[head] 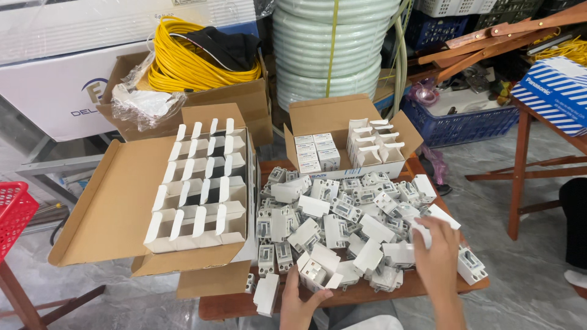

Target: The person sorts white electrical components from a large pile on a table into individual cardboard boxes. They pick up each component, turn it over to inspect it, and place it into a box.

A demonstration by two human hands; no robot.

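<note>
A heap of small white and grey circuit breakers (342,214) and little white cartons covers a wooden table (226,305). My left hand (301,302) holds an open white carton (319,267) with a breaker in it at the table's near edge. My right hand (435,253) rests on the right side of the heap, fingers closed on a small white carton (420,231). To the left lies a large cardboard box (122,201) holding rows of open white cartons (199,189).
A smaller cardboard box (342,119) with more white cartons stands behind the heap. Farther back are a box of yellow cable (183,64), a coil of pale green hose (330,46) and a blue crate (465,122). A red basket (12,211) sits at left, a wooden stand (526,153) at right.
</note>
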